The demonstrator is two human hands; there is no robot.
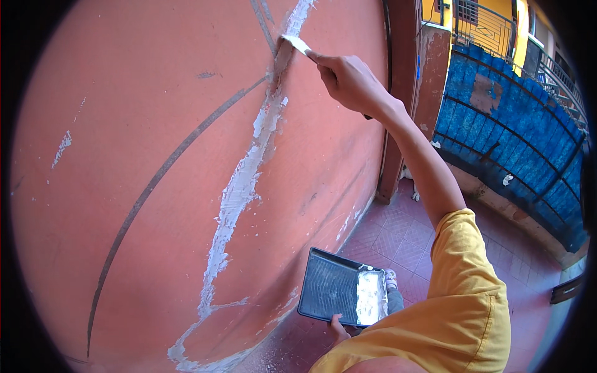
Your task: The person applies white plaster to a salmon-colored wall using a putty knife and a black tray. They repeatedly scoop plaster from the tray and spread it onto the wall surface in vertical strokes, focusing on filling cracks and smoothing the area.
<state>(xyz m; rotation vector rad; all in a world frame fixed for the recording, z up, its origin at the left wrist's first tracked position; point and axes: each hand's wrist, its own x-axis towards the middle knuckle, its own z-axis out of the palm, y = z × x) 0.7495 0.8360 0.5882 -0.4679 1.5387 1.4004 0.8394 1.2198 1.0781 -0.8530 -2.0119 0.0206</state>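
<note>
My right hand (351,81) is closed round the handle of a paintbrush (296,43). Its white-coated tip rests on the salmon-coloured wall (155,81), high on a long patched crack (236,189). White filler covers much of that crack, and a darker, damp-looking stretch lies just below the brush. Low in the view, my left hand (337,326) grips the near edge of a black paint tray (328,287). White paint (372,297) fills the tray's right end; its ribbed slope is mostly bare. Most of my left hand's fingers are hidden beneath the tray.
A dark curved line (152,177) crosses the wall to the left. Reddish floor tiles (398,239) lie below, with white crumbs near the wall's foot. A brown post (404,99) borders the wall, and a blue-covered gate (504,137) stands at the right.
</note>
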